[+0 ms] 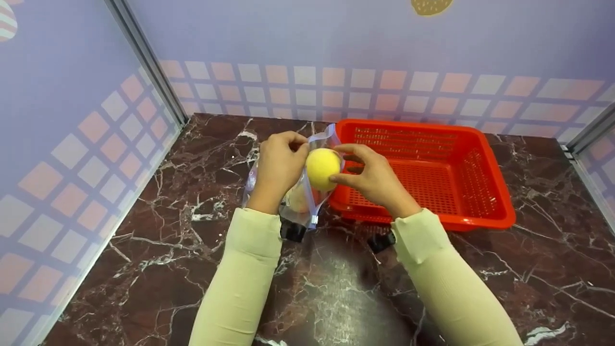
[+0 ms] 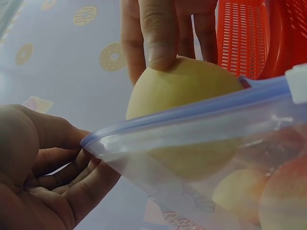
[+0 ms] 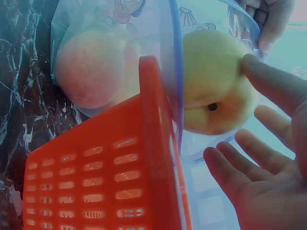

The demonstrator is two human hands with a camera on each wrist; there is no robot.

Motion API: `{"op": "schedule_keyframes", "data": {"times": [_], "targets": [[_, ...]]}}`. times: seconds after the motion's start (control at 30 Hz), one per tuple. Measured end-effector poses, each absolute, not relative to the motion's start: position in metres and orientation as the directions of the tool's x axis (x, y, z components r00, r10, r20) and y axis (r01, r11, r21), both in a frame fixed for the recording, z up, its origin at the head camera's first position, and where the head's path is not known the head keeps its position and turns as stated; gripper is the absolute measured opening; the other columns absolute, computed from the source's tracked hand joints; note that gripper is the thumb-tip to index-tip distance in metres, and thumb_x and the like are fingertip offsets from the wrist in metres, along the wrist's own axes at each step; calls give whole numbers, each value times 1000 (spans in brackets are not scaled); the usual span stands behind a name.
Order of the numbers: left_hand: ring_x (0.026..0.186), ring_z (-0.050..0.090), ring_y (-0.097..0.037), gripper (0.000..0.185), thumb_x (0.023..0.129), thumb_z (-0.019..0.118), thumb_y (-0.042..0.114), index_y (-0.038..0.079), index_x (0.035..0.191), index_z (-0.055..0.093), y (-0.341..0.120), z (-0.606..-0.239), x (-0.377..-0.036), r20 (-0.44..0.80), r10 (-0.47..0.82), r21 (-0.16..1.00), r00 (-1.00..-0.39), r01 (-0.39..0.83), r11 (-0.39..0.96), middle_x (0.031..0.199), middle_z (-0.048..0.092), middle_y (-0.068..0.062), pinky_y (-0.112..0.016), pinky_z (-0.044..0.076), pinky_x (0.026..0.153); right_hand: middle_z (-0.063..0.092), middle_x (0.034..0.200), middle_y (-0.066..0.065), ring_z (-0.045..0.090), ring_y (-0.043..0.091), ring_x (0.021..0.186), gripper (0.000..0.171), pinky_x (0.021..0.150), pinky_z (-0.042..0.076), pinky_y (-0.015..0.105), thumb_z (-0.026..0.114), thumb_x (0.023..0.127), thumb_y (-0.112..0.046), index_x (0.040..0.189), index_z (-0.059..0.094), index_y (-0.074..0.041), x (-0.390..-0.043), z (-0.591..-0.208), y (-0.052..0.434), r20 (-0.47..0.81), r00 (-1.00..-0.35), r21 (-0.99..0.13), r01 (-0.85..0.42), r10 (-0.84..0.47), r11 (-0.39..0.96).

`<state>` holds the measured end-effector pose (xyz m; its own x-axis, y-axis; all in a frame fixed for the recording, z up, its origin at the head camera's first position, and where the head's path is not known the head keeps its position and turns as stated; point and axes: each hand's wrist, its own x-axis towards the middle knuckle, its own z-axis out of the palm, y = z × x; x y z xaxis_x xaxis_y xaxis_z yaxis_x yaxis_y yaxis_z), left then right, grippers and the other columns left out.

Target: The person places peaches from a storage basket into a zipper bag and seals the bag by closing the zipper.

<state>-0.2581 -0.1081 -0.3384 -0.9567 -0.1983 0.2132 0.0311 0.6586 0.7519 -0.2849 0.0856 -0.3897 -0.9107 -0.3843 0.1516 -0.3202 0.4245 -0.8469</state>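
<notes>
A yellow, peach-like fruit point(image 1: 323, 169) sits in the mouth of a clear zip bag point(image 2: 177, 122) with a bluish zip edge. My left hand point(image 1: 281, 166) pinches that edge between thumb and fingers, as the left wrist view shows point(image 2: 57, 163). My right hand point(image 1: 372, 175) is on the fruit's other side; its thumb point(image 3: 273, 84) touches the fruit, while the other fingers are spread and stand apart from it in the right wrist view. Lower in the bag lies a pinkish peach point(image 3: 91, 69) with other fruit beside it, partly hidden by the film.
A red plastic basket point(image 1: 495, 192) with slotted walls stands right of the bag, close against it. The dark marbled tabletop point(image 1: 182, 250) spreads around them. Patterned panels point(image 1: 288, 38) close off the back and sides. A white zip slider point(image 1: 314, 219) sits at the bag's near end.
</notes>
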Motion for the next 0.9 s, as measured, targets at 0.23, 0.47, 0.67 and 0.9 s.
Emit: {"op": "schedule_keyframes", "data": {"times": [0.23,0.47,0.67,0.9], "targets": [[76,60,-16,13,90,64,16,9,95,75,-109,-339,-257,219,-204,752,-954,31,659,85,71,-4,-28,50,68,60,122,0,61,19,111,44,93,54,34,79,80,-28,120,63,-18,-286,-392,82,168,-926,-858,-306,-337,413],[74,60,-16,14,89,64,16,9,95,75,-110,-340,-257,234,-199,753,-952,47,657,84,71,-4,-28,50,67,63,117,3,63,28,110,36,91,55,35,77,83,-25,115,66,-13,-284,-396,80,200,-928,-853,-323,-315,409],[73,61,-15,15,90,63,15,8,96,75,-110,-340,-256,243,-188,747,-952,60,662,84,72,-4,-28,50,67,65,114,4,67,22,101,34,87,56,34,76,83,-28,113,67,-14,-282,-401,80,199,-929,-844,-324,-311,427],[75,62,-16,15,90,64,16,7,96,75,-109,-341,-258,241,-189,746,-952,58,663,86,72,-5,-29,51,68,66,115,4,68,21,101,36,87,56,37,76,84,-29,115,66,-13,-278,-406,83,169,-929,-837,-311,-328,450]]}}
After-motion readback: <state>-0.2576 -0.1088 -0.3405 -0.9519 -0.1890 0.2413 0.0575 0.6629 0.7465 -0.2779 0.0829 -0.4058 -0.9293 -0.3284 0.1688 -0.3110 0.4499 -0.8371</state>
